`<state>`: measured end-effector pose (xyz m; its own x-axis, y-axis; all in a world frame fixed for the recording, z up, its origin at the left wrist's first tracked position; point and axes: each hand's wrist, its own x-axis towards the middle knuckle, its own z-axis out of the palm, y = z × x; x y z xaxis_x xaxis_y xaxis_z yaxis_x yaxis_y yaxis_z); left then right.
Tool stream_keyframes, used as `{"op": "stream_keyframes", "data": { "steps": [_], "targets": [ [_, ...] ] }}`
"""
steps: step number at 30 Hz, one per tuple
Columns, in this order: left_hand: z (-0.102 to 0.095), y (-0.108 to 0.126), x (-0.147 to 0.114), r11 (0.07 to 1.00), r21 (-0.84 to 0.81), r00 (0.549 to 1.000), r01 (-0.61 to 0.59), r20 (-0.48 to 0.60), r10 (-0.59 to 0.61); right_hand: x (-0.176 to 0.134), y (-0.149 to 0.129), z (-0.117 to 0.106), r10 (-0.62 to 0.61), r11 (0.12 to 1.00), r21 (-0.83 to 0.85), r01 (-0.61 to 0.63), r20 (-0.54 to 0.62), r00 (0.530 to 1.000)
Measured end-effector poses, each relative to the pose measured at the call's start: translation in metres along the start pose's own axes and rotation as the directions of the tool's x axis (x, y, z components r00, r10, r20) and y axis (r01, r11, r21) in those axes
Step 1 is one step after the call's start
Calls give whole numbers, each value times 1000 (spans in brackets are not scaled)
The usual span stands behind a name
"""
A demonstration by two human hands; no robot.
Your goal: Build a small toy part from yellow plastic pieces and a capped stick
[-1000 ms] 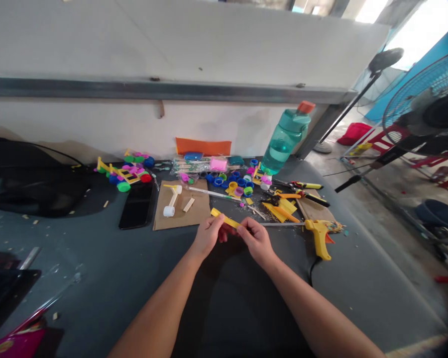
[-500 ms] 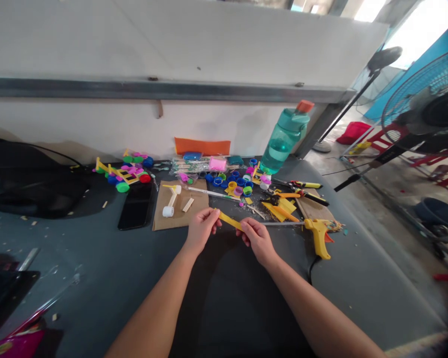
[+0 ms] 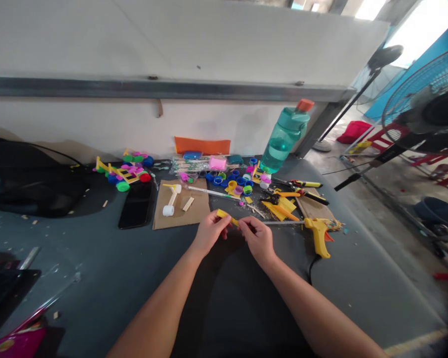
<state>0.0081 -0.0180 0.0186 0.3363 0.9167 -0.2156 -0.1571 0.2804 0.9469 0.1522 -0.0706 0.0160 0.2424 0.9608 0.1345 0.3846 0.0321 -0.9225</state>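
A narrow yellow strip (image 3: 221,214), looking like paper or foam, is pinched between the thumb and fingers of my left hand (image 3: 210,231). The fingertips of my right hand (image 3: 257,238) close on the strip's other end. Both hands hover over the dark table's front half. Just beyond my left hand lies a cardboard piece (image 3: 199,217) bearing white caps (image 3: 168,211) and small wooden sticks (image 3: 188,204). Past my right hand are yellow sheet scraps (image 3: 284,208) and scissors with orange handles (image 3: 289,195).
A yellow glue gun (image 3: 318,236) lies to the right, its cord trailing forward. Many bottle caps (image 3: 236,178) crowd the back, beside a teal water bottle (image 3: 281,139). A black phone (image 3: 135,206) and colourful stick-and-cap models (image 3: 123,174) sit at left. A fan (image 3: 429,104) stands right.
My left hand has slid right along the strip, closer to my right hand, so less of the strip shows between them. The right hand has barely moved.
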Motion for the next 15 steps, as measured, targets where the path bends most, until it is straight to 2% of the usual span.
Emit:
{"op": "stream_keyframes", "data": {
  "steps": [4,6,11,15],
  "targets": [
    [-1,2,-1,996,-88,1000,28,12,-27,0,-3,-2,-141,983,-115,140,-1,990],
    [-1,3,-1,992,-124,999,36,16,-35,1,-4,-3,-171,977,-126,171,15,985],
    [-1,2,0,985,-170,999,35,17,-32,1,-6,-3,-168,979,-112,170,27,985],
    [-1,3,-1,984,-174,999,30,19,-27,1,-3,-1,-119,989,-86,120,18,993]
  ]
}}
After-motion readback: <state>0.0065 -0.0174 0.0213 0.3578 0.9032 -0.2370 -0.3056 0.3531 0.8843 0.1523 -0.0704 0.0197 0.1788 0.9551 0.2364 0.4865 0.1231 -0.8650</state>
